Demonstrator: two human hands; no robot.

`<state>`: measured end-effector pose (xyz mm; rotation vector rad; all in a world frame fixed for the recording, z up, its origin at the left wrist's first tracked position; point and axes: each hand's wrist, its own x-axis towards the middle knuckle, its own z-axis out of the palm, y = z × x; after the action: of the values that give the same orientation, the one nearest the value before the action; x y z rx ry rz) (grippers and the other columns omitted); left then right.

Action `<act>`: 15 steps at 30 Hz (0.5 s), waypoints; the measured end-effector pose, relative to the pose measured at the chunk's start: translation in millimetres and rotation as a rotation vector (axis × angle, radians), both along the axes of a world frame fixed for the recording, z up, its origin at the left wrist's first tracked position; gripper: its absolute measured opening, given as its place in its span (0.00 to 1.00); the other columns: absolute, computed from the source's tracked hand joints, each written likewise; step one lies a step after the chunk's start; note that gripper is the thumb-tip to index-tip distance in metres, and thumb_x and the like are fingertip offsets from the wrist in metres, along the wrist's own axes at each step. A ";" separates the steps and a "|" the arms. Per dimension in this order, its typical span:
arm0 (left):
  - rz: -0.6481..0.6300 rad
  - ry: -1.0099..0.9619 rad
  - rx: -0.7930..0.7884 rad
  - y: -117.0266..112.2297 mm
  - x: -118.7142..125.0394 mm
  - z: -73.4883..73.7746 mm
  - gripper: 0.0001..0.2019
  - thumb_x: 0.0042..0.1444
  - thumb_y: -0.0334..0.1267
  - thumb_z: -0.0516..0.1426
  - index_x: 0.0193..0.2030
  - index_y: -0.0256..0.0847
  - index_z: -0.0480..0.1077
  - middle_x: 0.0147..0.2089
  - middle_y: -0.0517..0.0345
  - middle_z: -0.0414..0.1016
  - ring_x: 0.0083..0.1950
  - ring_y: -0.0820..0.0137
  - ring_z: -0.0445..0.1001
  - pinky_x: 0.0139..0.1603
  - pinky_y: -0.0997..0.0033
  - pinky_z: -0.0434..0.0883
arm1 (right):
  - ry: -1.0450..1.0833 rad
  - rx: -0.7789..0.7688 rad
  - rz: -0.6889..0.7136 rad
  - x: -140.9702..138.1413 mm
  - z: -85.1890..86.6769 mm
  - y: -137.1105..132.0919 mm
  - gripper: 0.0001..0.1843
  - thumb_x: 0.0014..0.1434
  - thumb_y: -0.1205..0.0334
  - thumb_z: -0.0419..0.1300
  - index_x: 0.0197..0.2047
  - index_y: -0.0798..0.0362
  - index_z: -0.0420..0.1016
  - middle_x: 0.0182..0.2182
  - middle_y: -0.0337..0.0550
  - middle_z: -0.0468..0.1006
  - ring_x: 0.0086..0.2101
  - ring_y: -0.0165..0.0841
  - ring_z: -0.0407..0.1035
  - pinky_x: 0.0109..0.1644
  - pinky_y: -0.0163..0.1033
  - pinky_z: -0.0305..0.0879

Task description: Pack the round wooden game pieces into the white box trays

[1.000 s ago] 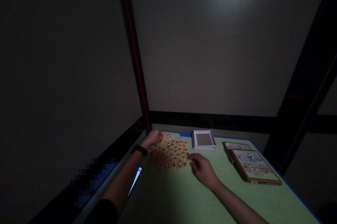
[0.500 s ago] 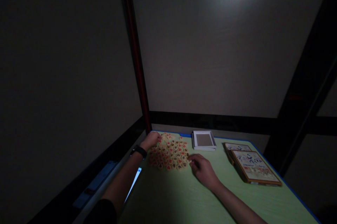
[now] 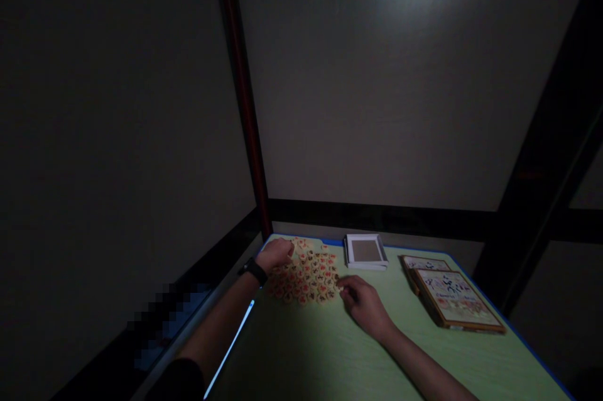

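Note:
Many round, pale Chinese chess pieces (image 3: 306, 278) with red or black characters lie face up in a tight cluster on the green tabletop (image 3: 339, 351). At the cluster's far left is my left hand (image 3: 277, 254), a dark watch (image 3: 253, 270) on its wrist. Its fingers are curled closed on a pale piece, mostly hidden by them. My right hand (image 3: 365, 303) rests against the cluster's right edge, fingers bent. Thumb and forefinger come together around a pale piece there, seen only in small part. A smaller, looser group of pieces (image 3: 302, 244) lies beyond the main cluster.
An open, shallow white box (image 3: 365, 250) stands at the table's back edge. Two flat, brown-edged boxes with printed lids overlap on the right, the nearer box (image 3: 461, 297) over the farther box (image 3: 426, 261). Walls (image 3: 377, 93) rise close behind and left.
My left hand has shifted slightly right and nearer along the cluster's far left side. My right hand has hardly moved.

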<state>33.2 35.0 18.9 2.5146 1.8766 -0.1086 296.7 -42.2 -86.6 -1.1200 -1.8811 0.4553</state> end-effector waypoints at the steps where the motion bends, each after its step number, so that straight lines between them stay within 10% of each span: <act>1: -0.004 0.001 0.000 0.4 1.0 -1.2 0.10 0.49 0.31 0.60 0.40 0.41 0.77 0.45 0.50 0.80 0.49 0.60 0.77 0.47 0.68 0.70 | 0.002 0.001 0.001 0.0 0.2 -0.1 0.16 0.52 0.70 0.53 0.39 0.54 0.79 0.38 0.50 0.81 0.36 0.39 0.75 0.44 0.44 0.71; 15: -0.103 -0.167 -0.044 13.4 -12.1 -8.9 0.10 0.55 0.31 0.55 0.31 0.38 0.79 0.31 0.57 0.79 0.38 0.68 0.75 0.41 0.75 0.67 | -0.008 -0.005 -0.003 0.3 1.1 0.4 0.16 0.53 0.71 0.53 0.40 0.54 0.80 0.38 0.50 0.81 0.37 0.39 0.76 0.45 0.43 0.71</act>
<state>21.1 48.4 10.0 2.5034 1.6667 0.0582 297.0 -41.8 -85.6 -1.1285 -1.8858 0.4547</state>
